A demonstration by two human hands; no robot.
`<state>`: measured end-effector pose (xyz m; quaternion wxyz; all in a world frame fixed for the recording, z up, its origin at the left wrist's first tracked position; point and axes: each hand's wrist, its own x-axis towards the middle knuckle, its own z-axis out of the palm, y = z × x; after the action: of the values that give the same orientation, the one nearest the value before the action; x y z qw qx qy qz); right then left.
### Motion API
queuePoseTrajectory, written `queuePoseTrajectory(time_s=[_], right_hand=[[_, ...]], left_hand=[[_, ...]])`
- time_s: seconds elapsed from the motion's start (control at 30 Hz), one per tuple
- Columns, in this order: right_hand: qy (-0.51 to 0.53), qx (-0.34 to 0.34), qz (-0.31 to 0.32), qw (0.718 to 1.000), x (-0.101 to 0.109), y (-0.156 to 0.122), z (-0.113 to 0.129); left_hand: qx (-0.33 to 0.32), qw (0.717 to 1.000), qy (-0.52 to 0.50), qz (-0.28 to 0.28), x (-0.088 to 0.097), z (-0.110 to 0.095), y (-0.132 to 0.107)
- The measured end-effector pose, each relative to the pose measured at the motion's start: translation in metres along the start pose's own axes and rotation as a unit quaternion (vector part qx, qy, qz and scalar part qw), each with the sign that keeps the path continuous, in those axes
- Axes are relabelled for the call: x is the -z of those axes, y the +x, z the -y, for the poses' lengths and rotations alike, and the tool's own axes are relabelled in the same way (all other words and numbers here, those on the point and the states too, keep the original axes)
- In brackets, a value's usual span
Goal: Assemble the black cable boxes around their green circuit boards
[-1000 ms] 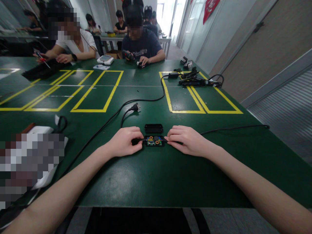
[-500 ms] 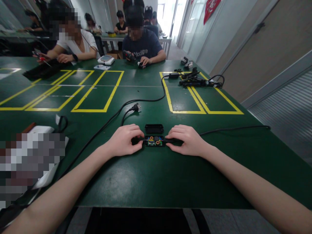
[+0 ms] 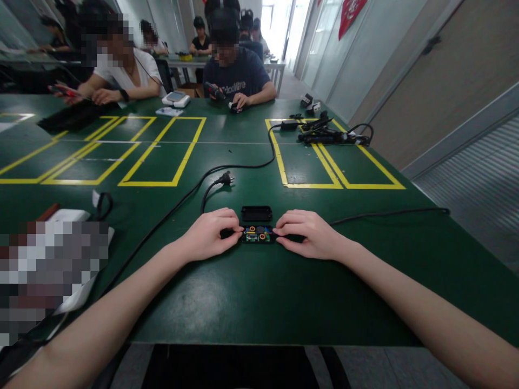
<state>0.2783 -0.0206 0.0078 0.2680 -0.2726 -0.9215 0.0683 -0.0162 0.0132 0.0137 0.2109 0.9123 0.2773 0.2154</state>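
Bare table (image 3: pixel 259 302) stretches to the near edge; opened power adapter (image 3: pixel 257 235) lies between left hand (image 3: pixel 211 235) and right hand (image 3: pixel 310 233), each pinching one end.

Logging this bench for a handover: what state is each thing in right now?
adapter, case open, circuit board exposed.
cover, off, lying apart beyond adapter.
power plug, unplugged, lying loose.
left hand, pinching adapter's left end.
right hand, pinching adapter's right end.
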Motion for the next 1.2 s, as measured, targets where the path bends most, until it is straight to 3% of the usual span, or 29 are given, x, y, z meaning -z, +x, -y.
queuePoseTrajectory(time_s=[0.13, 0.33, 0.6, 0.93, 1.2], right_hand=[[0.004, -0.013, -0.008, 1.000, -0.002, 0.000, 0.000], [-0.067, -0.094, -0.056, 0.992, -0.007, -0.002, -0.008], [-0.078, -0.105, -0.006, 0.991, -0.017, -0.005, -0.011], [-0.019, -0.097, -0.020, 0.995, -0.014, -0.002, -0.008], [0.128, -0.144, -0.070, 0.979, -0.016, 0.000, -0.004]], left_hand=[[-0.012, 1.000, 0.016, -0.017, -0.003, -0.001, 0.001], [0.024, 0.994, 0.065, -0.079, -0.008, 0.001, 0.001], [-0.043, 0.994, 0.090, -0.044, -0.014, 0.008, 0.000], [-0.088, 0.993, 0.061, -0.054, -0.016, 0.005, 0.000], [-0.096, 0.993, 0.058, -0.037, -0.014, 0.003, -0.001]])
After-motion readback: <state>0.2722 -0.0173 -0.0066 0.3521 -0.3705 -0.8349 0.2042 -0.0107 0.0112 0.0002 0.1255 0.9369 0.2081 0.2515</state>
